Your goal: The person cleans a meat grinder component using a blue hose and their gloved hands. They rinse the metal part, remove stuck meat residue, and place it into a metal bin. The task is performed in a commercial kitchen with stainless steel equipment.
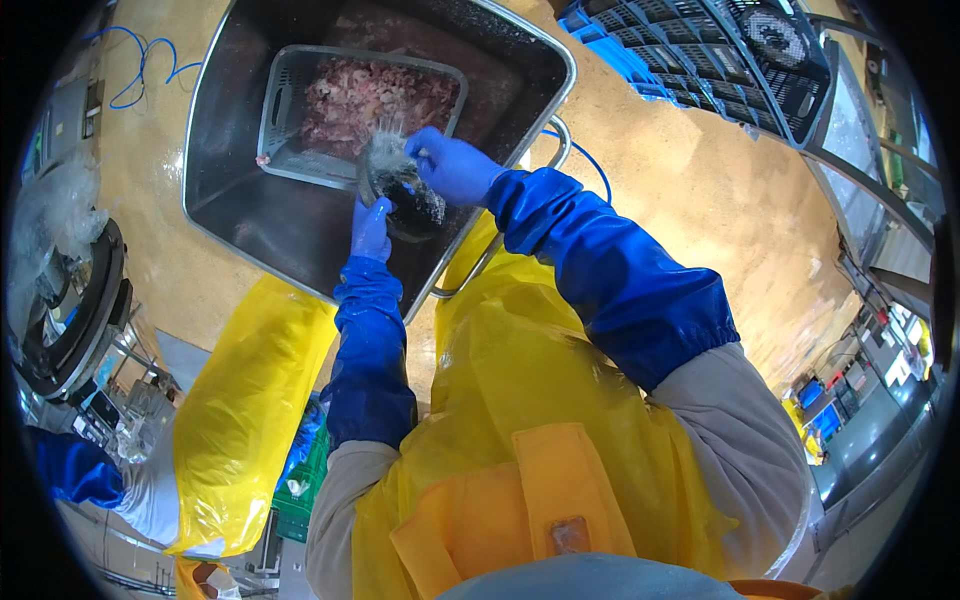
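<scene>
left hand (pixel 371 230) grips dark round object (pixel 408 195) from below, at steel tub's (pixel 215 130) near edge | right hand (pixel 452 166) pinches its clear wrap (pixel 385 150) from above-right, nearer | object between both hands, long axis unclear | grey basket (pixel 285 100) of meat just beyond

no packages, labels, signs or screens discernible

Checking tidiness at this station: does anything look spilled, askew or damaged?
Little stands out. The grey perforated basket of pink meat sits tilted in the steel tub, and a small pink scrap lies outside it. Both gloved hands, left hand and right hand, hold a dark round object.
</scene>
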A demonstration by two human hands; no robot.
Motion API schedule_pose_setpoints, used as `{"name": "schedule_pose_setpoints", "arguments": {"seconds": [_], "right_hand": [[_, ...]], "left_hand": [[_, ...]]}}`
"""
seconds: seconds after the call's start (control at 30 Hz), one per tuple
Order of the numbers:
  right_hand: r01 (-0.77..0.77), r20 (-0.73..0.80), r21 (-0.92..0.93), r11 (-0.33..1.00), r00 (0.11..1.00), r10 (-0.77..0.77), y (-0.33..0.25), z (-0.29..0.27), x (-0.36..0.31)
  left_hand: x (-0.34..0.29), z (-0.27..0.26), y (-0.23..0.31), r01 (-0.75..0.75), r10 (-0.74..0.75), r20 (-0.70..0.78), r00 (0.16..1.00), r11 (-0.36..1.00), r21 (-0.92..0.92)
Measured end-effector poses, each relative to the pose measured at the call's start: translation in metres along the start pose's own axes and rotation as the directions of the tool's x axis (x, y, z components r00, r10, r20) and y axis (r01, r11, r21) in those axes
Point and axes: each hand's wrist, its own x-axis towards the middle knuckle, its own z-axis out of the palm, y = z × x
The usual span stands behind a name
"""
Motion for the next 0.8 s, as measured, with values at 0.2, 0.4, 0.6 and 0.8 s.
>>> {"name": "schedule_pose_setpoints", "arguments": {"seconds": [0.2, 0.4, 0.6, 0.8], "right_hand": [[-0.021, 0.031, -0.049, 0.999, 0.999, 0.022, -0.016, -0.01, 0.0], [-0.014, -0.035, -0.029, 0.999, 0.999, 0.013, -0.024, -0.018, 0.005], [-0.048, -0.046, -0.019, 0.999, 0.998, 0.047, -0.041, -0.024, 0.007], [-0.003, 0.059, 0.021, 1.0, 0.998, 0.002, -0.051, -0.02, 0.011]], "left_hand": [[-0.004, 0.007, 0.015, -0.056, 0.057, 0.013, 0.998, 0.996, -0.071], [-0.01, 0.005, 0.026, -0.099, 0.106, 0.054, 0.993, 0.989, -0.114], [-0.013, -0.004, 0.025, -0.097, 0.108, 0.07, 0.992, 0.984, -0.15], [-0.008, -0.015, 0.014, -0.124, 0.126, 0.022, 0.992, 0.989, -0.077]]}}
